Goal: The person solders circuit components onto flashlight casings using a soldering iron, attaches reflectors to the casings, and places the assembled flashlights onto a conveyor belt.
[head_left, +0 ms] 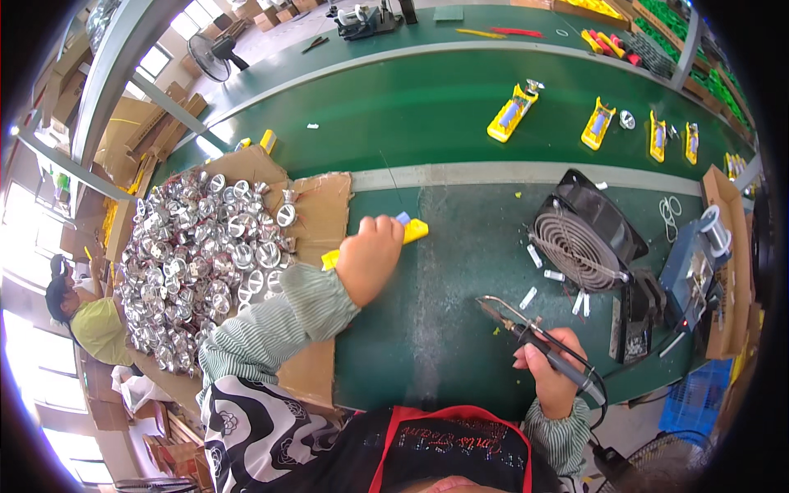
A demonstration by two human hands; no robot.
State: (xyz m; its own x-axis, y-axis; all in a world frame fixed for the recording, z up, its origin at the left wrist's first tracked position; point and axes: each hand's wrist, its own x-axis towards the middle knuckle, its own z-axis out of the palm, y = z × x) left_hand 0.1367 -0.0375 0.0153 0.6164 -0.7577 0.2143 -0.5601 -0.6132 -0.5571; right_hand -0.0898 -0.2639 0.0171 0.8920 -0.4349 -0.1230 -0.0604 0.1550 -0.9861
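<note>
Right now, in the head view, the left hand [371, 256] has its fingers curled round the middle of one yellow housing [417, 231], around the centre, both ends poking out, a blue cell [403, 218] showing. Looks light, stiff plastic, probably a touch slick; best gripped by its long sides! Over at four o'clock, the right hand [552, 370] has its fingers wrapped about one soldering iron [567, 370], tip aimed at ten. Counting up: four yellow units [509, 115] lying apart from one to past two o'clock, others bunched beyond; one black fan [588, 238] on the counter [460, 361] at three; at nine, silver reflectors [193, 263], too many to count.
</note>
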